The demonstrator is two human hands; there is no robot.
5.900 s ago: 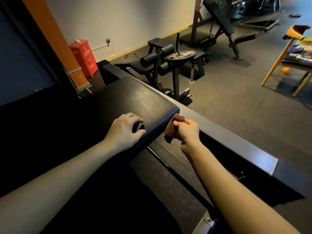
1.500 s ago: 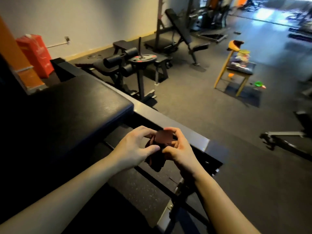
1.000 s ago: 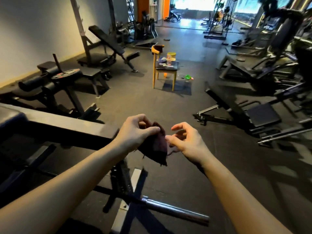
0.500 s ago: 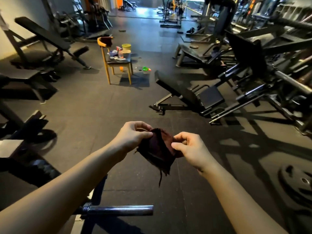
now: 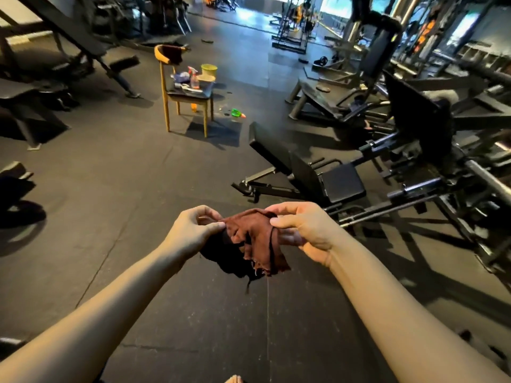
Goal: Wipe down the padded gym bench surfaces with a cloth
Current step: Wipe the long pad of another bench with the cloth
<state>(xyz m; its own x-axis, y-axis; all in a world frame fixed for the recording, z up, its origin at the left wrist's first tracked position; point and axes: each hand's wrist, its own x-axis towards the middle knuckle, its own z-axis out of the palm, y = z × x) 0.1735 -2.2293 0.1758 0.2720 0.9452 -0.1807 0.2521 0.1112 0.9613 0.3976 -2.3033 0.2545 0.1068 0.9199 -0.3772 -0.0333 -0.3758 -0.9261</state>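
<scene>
Wiping has stopped for now: the brown cloth [image 5: 257,239] hangs in mid-air over the rubber floor [image 5: 110,189], stretched between both hands, where seconds ago the right hand alone held it at the edge of a bench pad. The left hand [image 5: 190,233] pinches one upper corner between thumb and forefinger. The right hand [image 5: 304,230] grips the other side, thumb on top and fingers curled underneath. Compared with half a second back, the cloth is pulled wider and flatter. I judge this to be refolding to a fresh face between benches.

The bench handled earlier is out of frame, since the view has swung round, so how well it was wiped cannot be checked. Ahead and to the right stands an adjustable bench [image 5: 304,167] with dark pads, probably the next target. Farther off, a wooden chair [image 5: 182,98] carries a spray bottle [image 5: 194,78] and a yellow tub [image 5: 209,69].

The cloth's lower left folds melt into shadow and the right fingers beneath it are covered. The other items on the chair are too small to name, and the far machines are blurred.
</scene>
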